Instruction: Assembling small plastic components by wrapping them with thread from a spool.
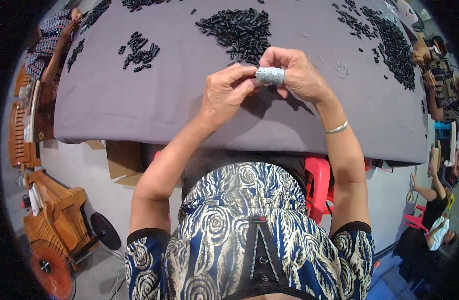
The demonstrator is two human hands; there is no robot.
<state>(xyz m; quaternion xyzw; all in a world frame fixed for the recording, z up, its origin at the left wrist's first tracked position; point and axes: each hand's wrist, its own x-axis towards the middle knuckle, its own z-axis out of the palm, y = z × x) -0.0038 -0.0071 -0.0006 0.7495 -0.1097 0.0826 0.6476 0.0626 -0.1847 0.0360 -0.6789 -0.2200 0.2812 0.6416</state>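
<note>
A heap of small black pieces (235, 31) is lying on the grey-mauve cloth (154, 107) at upper centre, just beyond the wearer's two hands, its individual tubes pointing every which way. The heap itself is spreading wide at its far side and tapering toward the wearer, its long axis running roughly away from the body and its narrow end pointing at the hands. The right hand (295, 74) is sitting nearer, its curled finger overlapping the heap's lower right edge in this view, while the left hand (228, 89) is reaching in from below and to the left. Fingertips of both hands are meeting in front of the heap, thumb and finger of the left bunching against a speckled pale wrap (270, 75) around a digit of the right; whether either hand is grasping a piece cannot be told, since the fingers are hiding the contact. A silvery bracelet (336, 128) is circling the right wrist. Farther out, a smaller black cluster (139, 52) is resting to the left, tiny clear bits (342, 68) are lying to the right, and a co-worker in a patterned sleeve (50, 36) is sitting at the left edge.
</note>
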